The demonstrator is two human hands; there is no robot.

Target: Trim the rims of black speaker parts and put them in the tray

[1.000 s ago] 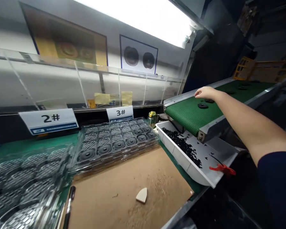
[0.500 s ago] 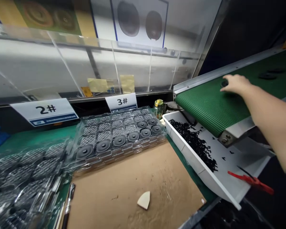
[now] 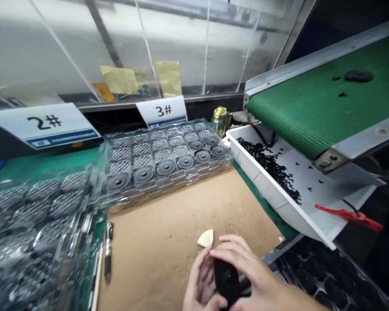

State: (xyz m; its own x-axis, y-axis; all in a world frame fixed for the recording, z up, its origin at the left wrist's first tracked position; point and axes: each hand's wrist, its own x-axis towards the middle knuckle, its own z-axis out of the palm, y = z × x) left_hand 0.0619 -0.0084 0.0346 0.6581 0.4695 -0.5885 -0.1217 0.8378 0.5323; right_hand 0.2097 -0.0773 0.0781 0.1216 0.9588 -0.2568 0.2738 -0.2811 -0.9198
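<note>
A black round part [image 3: 227,276] with a small raised hub at its middle is held between both hands, low over the brown board. My left hand [image 3: 199,283] curls round its left side, fingers bent. From the right, my right hand [image 3: 251,270] grips its upper and right edge. Just beyond the fingertips lies a cream wedge-shaped piece [image 3: 206,238] on the cardboard [image 3: 155,250]. Behind the board, a clear plastic blister tray [image 3: 162,177] has similar black round parts [image 3: 144,173] in its front row and right-hand pockets.
At right, a green conveyor belt [image 3: 294,103] carries another black part [image 3: 359,76] and small black scraps. Below it, a white bin [image 3: 266,194] holds black scraps and red-handled cutters [image 3: 350,215]. A pen [image 3: 108,250] lies at left, near more clear trays [image 3: 35,224].
My right hand has come back from the conveyor with a black part to above the cardboard. My left hand has entered view and holds it too. The view has tilted down.
</note>
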